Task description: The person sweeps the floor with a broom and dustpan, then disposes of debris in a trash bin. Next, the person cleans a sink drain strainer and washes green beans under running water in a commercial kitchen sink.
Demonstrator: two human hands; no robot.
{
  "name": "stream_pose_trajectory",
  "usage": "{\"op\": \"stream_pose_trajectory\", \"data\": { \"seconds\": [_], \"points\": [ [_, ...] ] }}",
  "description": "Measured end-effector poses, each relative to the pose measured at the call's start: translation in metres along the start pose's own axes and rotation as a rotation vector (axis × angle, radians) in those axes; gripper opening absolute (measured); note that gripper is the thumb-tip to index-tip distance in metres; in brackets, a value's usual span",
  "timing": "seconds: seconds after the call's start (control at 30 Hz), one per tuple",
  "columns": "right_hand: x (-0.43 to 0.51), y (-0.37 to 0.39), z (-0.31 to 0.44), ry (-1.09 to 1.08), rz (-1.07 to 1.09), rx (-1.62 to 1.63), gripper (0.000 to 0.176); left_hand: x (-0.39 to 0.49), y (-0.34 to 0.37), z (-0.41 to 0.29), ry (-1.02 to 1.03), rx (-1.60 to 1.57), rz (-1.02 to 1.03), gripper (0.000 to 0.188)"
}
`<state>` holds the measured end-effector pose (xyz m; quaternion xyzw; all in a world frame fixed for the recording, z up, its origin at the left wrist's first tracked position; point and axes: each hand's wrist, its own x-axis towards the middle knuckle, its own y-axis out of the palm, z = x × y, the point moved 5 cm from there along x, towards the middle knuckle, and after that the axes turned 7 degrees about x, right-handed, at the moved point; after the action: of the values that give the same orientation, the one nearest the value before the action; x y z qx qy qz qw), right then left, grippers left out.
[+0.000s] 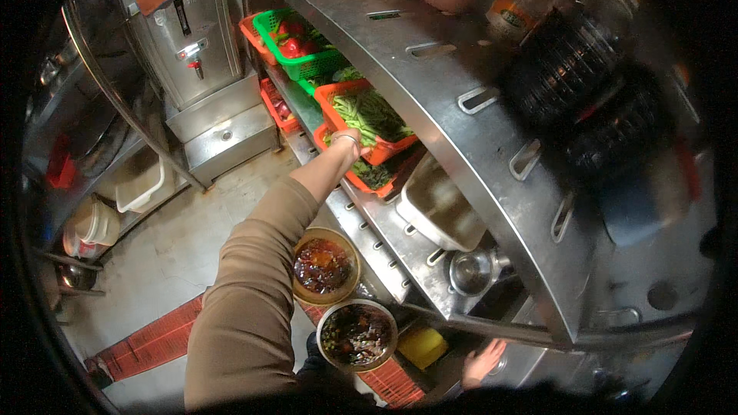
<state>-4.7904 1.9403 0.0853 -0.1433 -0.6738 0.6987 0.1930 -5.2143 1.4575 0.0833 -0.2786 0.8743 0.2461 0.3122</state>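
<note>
My left hand (353, 141) reaches out to the near edge of an orange plastic basket (385, 151) on the shelf. Green beans (349, 112) and dark leafy greens (377, 112) fill this basket. My fingers are mostly hidden at the beans and rim, so whether they grip anything cannot be told. Beneath it sits another orange basket (369, 187) with leafy greens. My right hand (484, 362), at the lower right, lies by the steel counter's edge with its fingers extended and nothing visible in it.
A green basket (314, 66) holds red peppers. A white-rimmed container (429, 236) and a metal pot (471, 272) stand on the shelf under a slotted steel shelf (438, 109). Two tubs of dark liquid (323, 265) (357, 334) stand low before me. A steel water boiler (190, 40) stands at the upper left.
</note>
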Motion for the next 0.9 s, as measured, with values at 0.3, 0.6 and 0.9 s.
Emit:
{"op": "stream_pose_trajectory", "data": {
  "seconds": [0.3,0.6,0.9],
  "points": [
    [0.001,-0.002,0.000,-0.214,-0.164,0.263,0.066,0.011,-0.046,0.033,0.090,0.292,0.237,0.027],
    [-0.008,-0.013,0.052,-0.219,-0.230,0.433,0.047,0.026,-0.089,-0.041,0.310,0.241,0.044,0.054],
    [0.038,0.040,0.289,0.585,0.270,1.776,0.036,0.131,-0.015,-0.114,0.337,0.958,0.737,0.038]
  ]
}}
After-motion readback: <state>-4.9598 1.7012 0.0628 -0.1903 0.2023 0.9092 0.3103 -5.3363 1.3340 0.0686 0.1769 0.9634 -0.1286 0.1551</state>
